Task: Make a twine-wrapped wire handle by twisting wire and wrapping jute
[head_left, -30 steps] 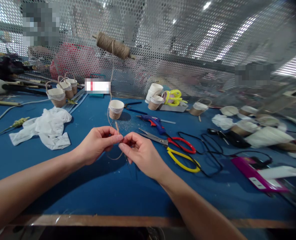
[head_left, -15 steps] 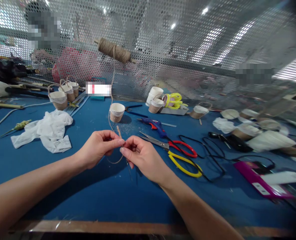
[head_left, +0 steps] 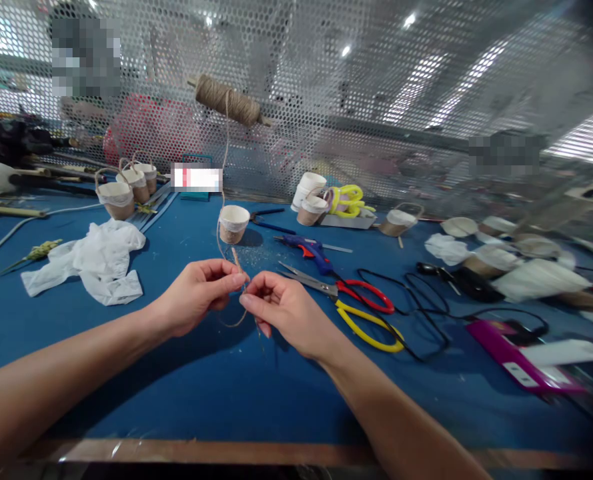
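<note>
My left hand [head_left: 203, 293] and my right hand [head_left: 283, 310] meet above the front middle of the table, both closed in a pinch. Between them is a thin piece wrapped in twine [head_left: 235, 259], its upper end poking out above my left fingers. Its core is too small to make out. From a spool of brown twine [head_left: 227, 100] on the mesh, a strand [head_left: 225, 160] runs down to my hands, and a loose loop hangs below them. Just beyond stands a small white-rimmed brown pot [head_left: 233, 225], apart from my fingers.
Right of my hands lie large scissors [head_left: 333, 290] with red and yellow handles, a blue glue gun [head_left: 306, 250] and a purple power strip [head_left: 521, 360]. White cloth [head_left: 89, 260] lies left. Handled pots [head_left: 116, 200] stand behind it; pliers [head_left: 271, 223] lie near the middle pot.
My left fingertips have drawn slightly left, away from my right ones. The thin dark end below my right hand shows less clearly. The objects on the table stay put.
</note>
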Motion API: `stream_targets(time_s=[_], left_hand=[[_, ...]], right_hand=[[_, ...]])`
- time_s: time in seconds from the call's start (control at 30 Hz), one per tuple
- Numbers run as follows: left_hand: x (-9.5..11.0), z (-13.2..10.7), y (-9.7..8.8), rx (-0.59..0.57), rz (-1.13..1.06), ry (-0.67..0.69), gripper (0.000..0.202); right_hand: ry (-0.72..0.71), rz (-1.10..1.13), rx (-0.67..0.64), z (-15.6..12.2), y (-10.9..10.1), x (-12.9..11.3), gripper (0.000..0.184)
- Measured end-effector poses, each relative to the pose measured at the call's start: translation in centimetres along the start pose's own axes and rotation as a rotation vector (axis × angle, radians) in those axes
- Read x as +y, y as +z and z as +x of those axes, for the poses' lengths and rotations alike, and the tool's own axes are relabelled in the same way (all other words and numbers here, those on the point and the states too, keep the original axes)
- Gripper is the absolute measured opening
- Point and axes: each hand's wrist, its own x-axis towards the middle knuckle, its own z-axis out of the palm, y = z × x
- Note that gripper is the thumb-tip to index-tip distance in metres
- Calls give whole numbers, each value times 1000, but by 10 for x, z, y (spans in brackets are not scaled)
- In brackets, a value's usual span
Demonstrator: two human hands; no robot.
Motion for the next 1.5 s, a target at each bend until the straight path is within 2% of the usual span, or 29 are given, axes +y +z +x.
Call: stream_targets(time_s=[0.07,0.27,0.57,0.77,0.97,1.07,1.13,1.23,1.3,1.4,1.5], left_hand=[[0,0,0,-1,9,8,22],[1,-1,-1,-56,-23,27,20],[4,1,-6,-89,62,26,17],[5,0,-5,-55,83,25,21],[5,-1,0,34,86,4,24],[3,-1,0,68,80,4,24],[3,-1,-1,14,50,10,22],[2,-2,-3,-140,-23,-3,20],[3,-2,-4,-190,-58,-16,20],[3,-1,-3,-143,-64,-13,21],[3,0,-2,-70,-34,-16,22]], right_hand=[[5,-12,2,0,0,0,15],[34,206,-96,2,-1,3,16],[8,251,-49,3,-1,6,17],[-21,142,-38,2,-1,4,16],[-50,-70,50,-1,3,1,14],[-56,-78,78,-1,4,1,15],[-29,37,23,-1,3,0,16],[42,274,-130,-2,0,-1,18],[66,350,-188,-2,-1,-1,19],[30,316,-138,-2,-1,1,19],[-31,137,-33,-2,1,1,18]])
